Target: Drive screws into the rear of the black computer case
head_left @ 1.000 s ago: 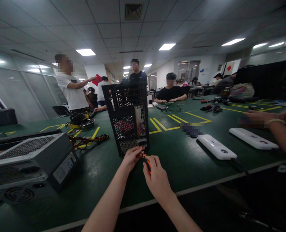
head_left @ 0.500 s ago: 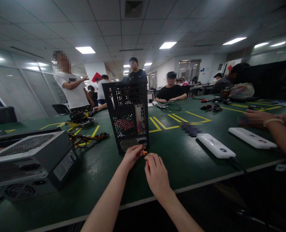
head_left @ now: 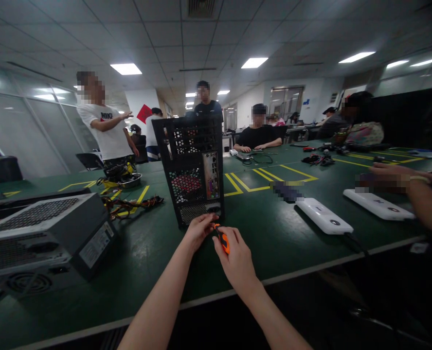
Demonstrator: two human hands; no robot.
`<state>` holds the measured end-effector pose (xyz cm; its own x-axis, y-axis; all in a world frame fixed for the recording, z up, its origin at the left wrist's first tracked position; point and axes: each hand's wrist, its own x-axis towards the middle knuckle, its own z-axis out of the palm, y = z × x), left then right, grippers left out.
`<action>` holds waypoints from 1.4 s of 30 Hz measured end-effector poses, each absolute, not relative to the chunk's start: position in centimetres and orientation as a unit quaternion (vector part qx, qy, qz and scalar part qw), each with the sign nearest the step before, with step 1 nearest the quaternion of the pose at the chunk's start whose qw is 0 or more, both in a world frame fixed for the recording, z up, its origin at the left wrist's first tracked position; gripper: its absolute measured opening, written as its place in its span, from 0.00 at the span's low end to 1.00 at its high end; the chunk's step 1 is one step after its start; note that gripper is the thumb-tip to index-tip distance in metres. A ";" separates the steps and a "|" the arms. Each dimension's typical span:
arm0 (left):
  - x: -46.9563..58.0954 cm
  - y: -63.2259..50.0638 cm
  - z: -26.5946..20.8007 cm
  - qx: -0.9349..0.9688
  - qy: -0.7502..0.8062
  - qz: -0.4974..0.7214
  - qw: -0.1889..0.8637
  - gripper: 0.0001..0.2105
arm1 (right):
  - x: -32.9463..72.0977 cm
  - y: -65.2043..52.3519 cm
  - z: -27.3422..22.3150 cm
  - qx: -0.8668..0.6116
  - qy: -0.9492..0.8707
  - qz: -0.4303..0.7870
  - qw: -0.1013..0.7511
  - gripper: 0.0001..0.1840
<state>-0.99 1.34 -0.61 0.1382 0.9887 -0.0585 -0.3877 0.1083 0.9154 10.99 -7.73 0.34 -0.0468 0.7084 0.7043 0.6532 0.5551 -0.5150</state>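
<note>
A black computer case (head_left: 194, 167) stands upright on the green table, its back panel with vents and ports facing me. My right hand (head_left: 236, 255) is closed round the orange-and-black handle of a screwdriver (head_left: 223, 239), which points toward the lower edge of the case. My left hand (head_left: 198, 232) is beside the screwdriver's front end, close to the bottom of the case. Its fingers are pinched together, and what they hold, if anything, is too small to make out. The screwdriver's tip is hidden by the left fingers.
At the left sit grey power supplies (head_left: 55, 243), with a bundle of cables (head_left: 137, 206) behind them. White power banks (head_left: 323, 215) lie to the right, near a co-worker's arm (head_left: 425, 199). Yellow tape marks the green table (head_left: 274, 233). Other people are across the table.
My right hand has turned, so more of the orange screwdriver handle now shows between its fingers. The left hand stays near the case's bottom. The view has shifted slightly.
</note>
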 end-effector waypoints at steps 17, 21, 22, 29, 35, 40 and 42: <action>-0.9 1.4 -0.5 0.377 0.378 0.538 0.652 0.07 | 11.0 -7.7 0.1 -0.485 -0.747 -0.015 0.455 0.08; -0.9 1.4 -0.6 0.377 0.374 0.540 0.653 0.07 | 10.9 -7.8 0.1 -0.491 -0.746 -0.018 0.449 0.11; -0.9 1.4 -0.6 0.376 0.374 0.539 0.654 0.07 | 10.9 -7.8 0.1 -0.493 -0.745 -0.026 0.447 0.11; -1.1 1.6 -0.8 0.372 0.370 0.540 0.658 0.08 | 10.9 -7.5 0.1 -0.485 -0.753 -0.038 0.443 0.10; -1.1 1.7 -1.0 0.383 0.363 0.543 0.653 0.08 | 10.9 -7.9 0.2 -0.503 -0.732 0.027 0.459 0.12; -1.1 1.6 -0.8 0.381 0.370 0.538 0.654 0.09 | 10.9 -7.8 0.0 -0.513 -0.732 0.019 0.448 0.12; -1.1 1.7 -0.9 0.382 0.373 0.537 0.654 0.09 | 10.9 -7.6 -0.2 -0.516 -0.730 -0.006 0.448 0.10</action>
<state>-1.14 1.70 -0.87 0.1468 0.9862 -0.0769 -0.4167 0.1322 0.8994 10.94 -7.62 -0.17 -0.0652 0.7484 0.6600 0.7590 0.4666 -0.4541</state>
